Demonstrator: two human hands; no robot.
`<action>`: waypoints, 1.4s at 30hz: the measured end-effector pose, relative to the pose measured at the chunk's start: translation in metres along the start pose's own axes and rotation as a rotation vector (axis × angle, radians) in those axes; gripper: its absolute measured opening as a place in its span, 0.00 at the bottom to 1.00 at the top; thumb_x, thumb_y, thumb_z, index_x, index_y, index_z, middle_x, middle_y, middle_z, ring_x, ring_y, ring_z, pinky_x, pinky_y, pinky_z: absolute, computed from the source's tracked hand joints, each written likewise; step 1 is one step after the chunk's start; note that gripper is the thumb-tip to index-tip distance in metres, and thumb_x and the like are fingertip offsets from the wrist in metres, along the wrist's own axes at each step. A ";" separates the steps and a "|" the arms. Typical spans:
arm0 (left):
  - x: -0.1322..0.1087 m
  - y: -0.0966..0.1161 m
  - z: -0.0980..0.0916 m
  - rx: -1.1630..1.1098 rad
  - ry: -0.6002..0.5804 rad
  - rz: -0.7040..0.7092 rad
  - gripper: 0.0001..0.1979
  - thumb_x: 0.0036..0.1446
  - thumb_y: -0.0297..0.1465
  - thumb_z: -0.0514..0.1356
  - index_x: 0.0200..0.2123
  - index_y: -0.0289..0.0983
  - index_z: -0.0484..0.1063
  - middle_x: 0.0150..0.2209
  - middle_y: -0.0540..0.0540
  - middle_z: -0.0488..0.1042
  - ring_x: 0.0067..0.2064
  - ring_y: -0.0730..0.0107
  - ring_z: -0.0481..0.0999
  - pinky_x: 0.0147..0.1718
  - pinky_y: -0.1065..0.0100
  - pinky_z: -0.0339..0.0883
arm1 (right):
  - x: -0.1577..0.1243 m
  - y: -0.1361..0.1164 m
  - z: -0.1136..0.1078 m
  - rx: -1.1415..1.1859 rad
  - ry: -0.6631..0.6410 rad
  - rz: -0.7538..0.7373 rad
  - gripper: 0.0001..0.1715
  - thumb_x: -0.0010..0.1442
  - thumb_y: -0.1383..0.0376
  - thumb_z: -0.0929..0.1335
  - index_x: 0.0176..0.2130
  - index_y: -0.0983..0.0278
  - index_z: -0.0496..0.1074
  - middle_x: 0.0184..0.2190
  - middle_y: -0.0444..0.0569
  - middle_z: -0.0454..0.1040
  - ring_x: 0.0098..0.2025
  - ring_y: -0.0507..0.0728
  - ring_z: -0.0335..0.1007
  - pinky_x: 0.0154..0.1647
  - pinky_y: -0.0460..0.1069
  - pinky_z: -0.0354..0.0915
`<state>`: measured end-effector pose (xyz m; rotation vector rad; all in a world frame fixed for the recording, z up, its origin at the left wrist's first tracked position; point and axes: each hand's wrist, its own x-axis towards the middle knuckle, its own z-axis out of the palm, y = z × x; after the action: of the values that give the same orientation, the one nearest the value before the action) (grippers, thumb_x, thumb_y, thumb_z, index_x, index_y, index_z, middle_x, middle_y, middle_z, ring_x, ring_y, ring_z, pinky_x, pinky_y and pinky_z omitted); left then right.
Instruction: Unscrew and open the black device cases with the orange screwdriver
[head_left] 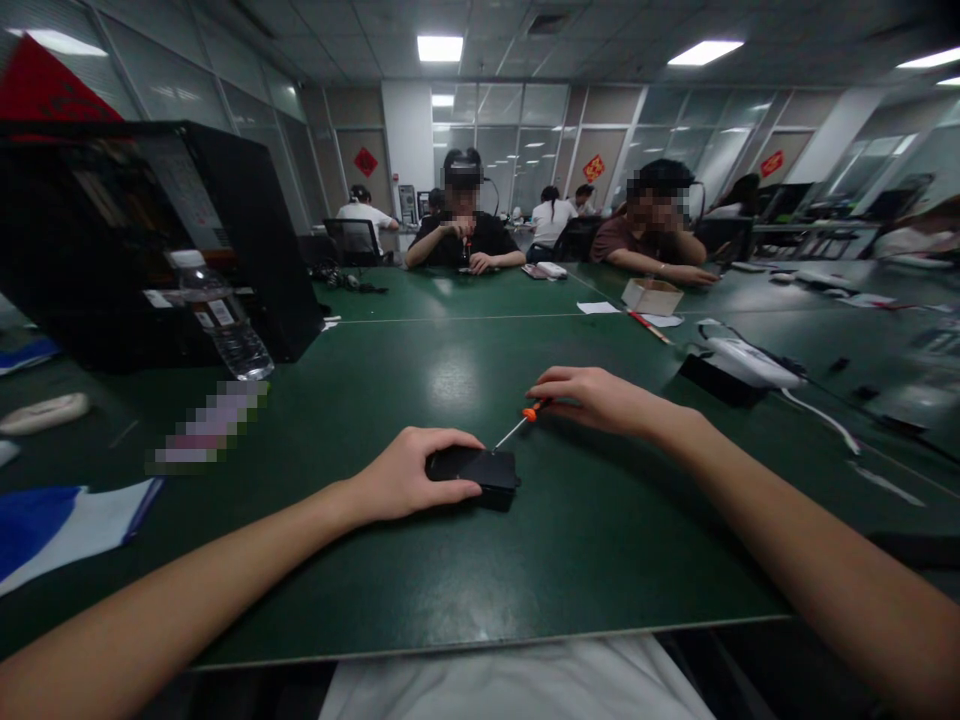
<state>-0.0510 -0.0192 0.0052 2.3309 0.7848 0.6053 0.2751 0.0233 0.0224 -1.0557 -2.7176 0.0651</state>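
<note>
On the green table [450, 570] lies a small black box [491, 475], gripped across its left part by the thumb and fingers of my left hand [409, 475]. My right hand [577, 395] pinches the handle of an orange and black screwdriver [529, 414]. Its thin metal shaft slants down to the left, and the tip meets or hovers just over the far edge of the box's top; which of these I cannot tell. Part of the handle is hidden by the fingers.
At the left stand a black computer case [247, 240] and a tilted water bottle [225, 320]. A white power strip [742, 360] with cables lies to the right. A small cardboard box [651, 297] sits farther back. Two people [463, 240] sit across the table.
</note>
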 end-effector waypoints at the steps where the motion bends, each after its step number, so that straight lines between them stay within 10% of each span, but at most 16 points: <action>1: 0.000 0.000 0.000 -0.002 -0.002 -0.003 0.21 0.57 0.40 0.69 0.51 0.37 0.77 0.43 0.46 0.81 0.41 0.64 0.79 0.41 0.68 0.68 | 0.000 -0.002 0.000 0.003 0.001 -0.004 0.20 0.69 0.64 0.64 0.56 0.63 0.75 0.52 0.57 0.75 0.50 0.62 0.75 0.51 0.55 0.69; 42: -0.003 -0.010 -0.012 -0.030 -0.037 -0.081 0.24 0.53 0.42 0.71 0.51 0.36 0.80 0.38 0.47 0.82 0.36 0.66 0.78 0.35 0.70 0.65 | 0.006 -0.055 0.008 0.039 -0.092 -0.100 0.24 0.70 0.54 0.62 0.47 0.68 0.79 0.28 0.52 0.80 0.26 0.54 0.72 0.29 0.47 0.56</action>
<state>-0.0637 -0.0098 0.0062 2.2645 0.8429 0.5341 0.2321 -0.0130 0.0224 -0.9263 -2.8347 0.1528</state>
